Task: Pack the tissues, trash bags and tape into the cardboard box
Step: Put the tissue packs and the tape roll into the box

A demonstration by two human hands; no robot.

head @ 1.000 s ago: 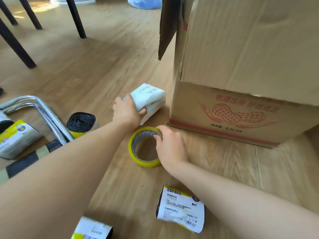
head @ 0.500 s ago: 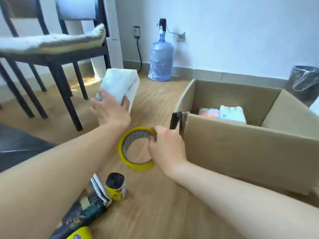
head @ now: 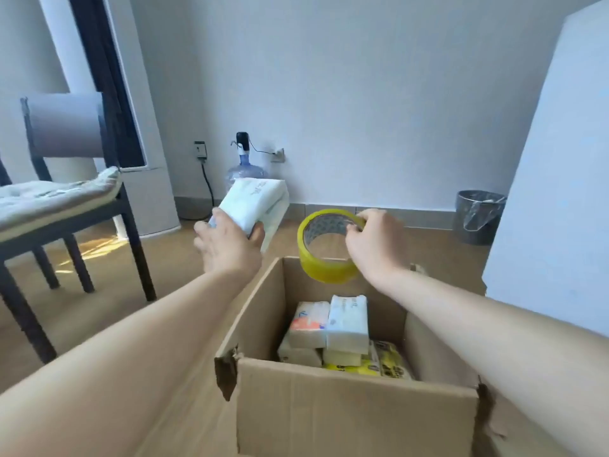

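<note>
There, the left hand [head: 230, 249] held a tissue pack [head: 253, 206] beyond the cardboard box's [head: 356, 410] far-left corner; the right hand [head: 375, 245] pinched the tape roll [head: 324, 258] over its far edge; tissue packs [head: 333, 328] lay inside.

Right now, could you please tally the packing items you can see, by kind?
White plastic-wrapped tissue packs: 5, one in the left hand, four in the brown cardboard box
Yellow trash bag packs: 1
Yellow tape rolls: 1
Total: 7

The box [head: 356, 407] runs off the bottom edge. Its front wall hides the lower packs [head: 300, 356]. Print on the held tissue pack [head: 253, 202] is too blurred to read.
</note>
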